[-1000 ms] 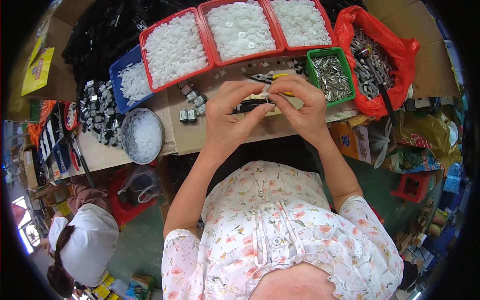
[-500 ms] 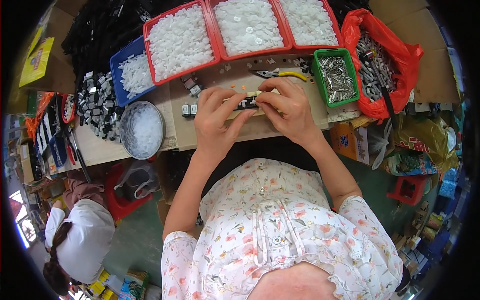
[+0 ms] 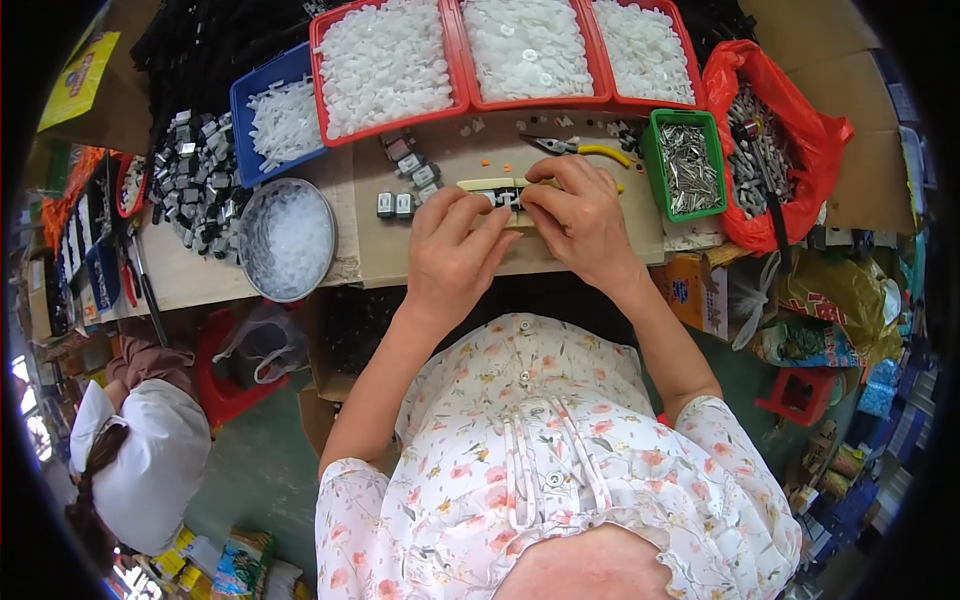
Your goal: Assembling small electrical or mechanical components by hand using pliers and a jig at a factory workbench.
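A narrow black part with small white pieces in it (image 3: 508, 197) lies in a pale yellow holder (image 3: 480, 185) on the work board, between my hands. My left hand (image 3: 452, 245) is closed at the left end, its fingertips bent toward the white pieces. From the right, my right hand (image 3: 582, 215) pinches at the other end of the black part, thumb and forefinger close together. Whatever is in either pinch is hidden by the fingers. Small grey-and-black blocks (image 3: 404, 205) sit left of my left hand. Yellow-handled cutters (image 3: 570, 147) lie just beyond my right hand.
Red trays (image 3: 385, 130) of white plastic pieces line the back, beside a blue tray (image 3: 243, 133). A metal bowl (image 3: 331, 240) and a block pile (image 3: 195, 190) are left; a green basket (image 3: 651, 150) of metal pins and a red bag (image 3: 830, 140) right. Another person (image 3: 150, 460) sits lower left.
My left hand has moved slightly right and down, and the black part between my hands shows more. My right hand stays pinched near its right end. The whole view has shifted a little.
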A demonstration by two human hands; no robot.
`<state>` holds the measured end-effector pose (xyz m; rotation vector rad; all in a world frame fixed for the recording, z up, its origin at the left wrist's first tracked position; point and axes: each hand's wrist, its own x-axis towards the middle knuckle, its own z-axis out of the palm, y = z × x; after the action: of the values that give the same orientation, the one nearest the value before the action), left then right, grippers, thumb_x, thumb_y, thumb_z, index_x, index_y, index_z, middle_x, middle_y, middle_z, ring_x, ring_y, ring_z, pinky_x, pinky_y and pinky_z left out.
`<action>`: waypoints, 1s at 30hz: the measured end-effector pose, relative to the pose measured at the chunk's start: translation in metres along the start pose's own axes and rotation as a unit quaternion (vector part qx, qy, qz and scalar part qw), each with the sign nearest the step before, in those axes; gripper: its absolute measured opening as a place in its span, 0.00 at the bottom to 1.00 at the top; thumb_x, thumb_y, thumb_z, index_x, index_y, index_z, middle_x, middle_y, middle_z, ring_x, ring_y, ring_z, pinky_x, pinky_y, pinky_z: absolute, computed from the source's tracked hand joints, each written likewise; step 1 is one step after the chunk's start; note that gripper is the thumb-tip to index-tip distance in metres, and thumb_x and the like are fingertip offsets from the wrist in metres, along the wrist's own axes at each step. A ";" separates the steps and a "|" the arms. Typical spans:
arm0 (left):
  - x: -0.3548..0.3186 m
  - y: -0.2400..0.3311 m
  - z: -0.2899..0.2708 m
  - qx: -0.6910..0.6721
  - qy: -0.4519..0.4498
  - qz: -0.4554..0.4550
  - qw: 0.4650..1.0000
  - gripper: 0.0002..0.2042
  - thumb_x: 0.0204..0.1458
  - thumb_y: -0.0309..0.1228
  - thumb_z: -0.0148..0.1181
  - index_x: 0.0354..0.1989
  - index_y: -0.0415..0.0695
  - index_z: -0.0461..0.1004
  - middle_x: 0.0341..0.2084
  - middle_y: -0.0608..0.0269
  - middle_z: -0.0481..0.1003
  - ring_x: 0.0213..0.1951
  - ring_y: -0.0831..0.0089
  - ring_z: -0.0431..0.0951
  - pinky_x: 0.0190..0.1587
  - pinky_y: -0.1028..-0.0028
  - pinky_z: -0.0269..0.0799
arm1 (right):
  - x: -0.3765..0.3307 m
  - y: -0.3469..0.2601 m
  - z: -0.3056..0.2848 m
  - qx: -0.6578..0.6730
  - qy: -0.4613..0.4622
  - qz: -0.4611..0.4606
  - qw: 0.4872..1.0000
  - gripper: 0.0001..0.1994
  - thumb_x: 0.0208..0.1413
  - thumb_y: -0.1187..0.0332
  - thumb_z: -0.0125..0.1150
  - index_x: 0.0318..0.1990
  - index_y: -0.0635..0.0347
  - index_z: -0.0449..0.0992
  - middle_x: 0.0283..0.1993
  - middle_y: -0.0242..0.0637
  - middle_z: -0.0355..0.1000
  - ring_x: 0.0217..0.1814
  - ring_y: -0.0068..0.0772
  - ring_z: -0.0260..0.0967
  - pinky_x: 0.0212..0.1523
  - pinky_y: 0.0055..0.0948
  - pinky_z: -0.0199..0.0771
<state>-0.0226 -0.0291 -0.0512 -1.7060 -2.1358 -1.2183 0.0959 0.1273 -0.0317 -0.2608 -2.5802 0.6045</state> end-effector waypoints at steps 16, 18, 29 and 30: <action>0.002 0.000 0.007 0.147 -0.063 0.096 0.983 0.17 0.44 0.29 0.71 0.45 0.44 0.80 0.41 0.60 0.74 0.49 0.59 0.73 0.49 0.62 0.66 | 0.001 0.005 -0.003 0.024 -0.027 0.002 0.999 0.07 0.48 0.74 0.65 0.37 0.60 0.78 0.42 0.35 0.73 0.49 0.39 0.70 0.49 0.38 0.64; 0.003 0.000 0.006 0.145 -0.070 0.098 0.982 0.17 0.45 0.30 0.70 0.45 0.44 0.79 0.40 0.60 0.74 0.49 0.60 0.73 0.49 0.62 0.65 | 0.000 0.004 -0.003 0.024 -0.027 -0.008 0.999 0.07 0.49 0.74 0.65 0.36 0.61 0.78 0.43 0.36 0.73 0.49 0.40 0.70 0.48 0.39 0.65; 0.008 -0.003 0.002 0.142 -0.072 0.144 0.977 0.15 0.47 0.29 0.65 0.44 0.41 0.78 0.38 0.61 0.73 0.49 0.62 0.73 0.48 0.62 0.65 | -0.004 0.014 -0.039 0.001 0.022 0.020 1.000 0.07 0.51 0.76 0.66 0.38 0.62 0.79 0.44 0.41 0.73 0.48 0.43 0.73 0.50 0.40 0.70; 0.009 -0.002 0.000 0.129 -0.075 0.137 0.979 0.15 0.46 0.30 0.67 0.44 0.41 0.78 0.37 0.61 0.73 0.49 0.62 0.73 0.48 0.62 0.65 | -0.006 0.021 -0.051 0.001 0.044 0.049 0.998 0.07 0.52 0.77 0.65 0.39 0.63 0.79 0.44 0.42 0.74 0.48 0.44 0.74 0.50 0.39 0.72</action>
<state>-0.0276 -0.0222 -0.0475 -1.9408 -1.9463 -0.7273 0.1275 0.1633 -0.0040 -0.4071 -2.4937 0.6160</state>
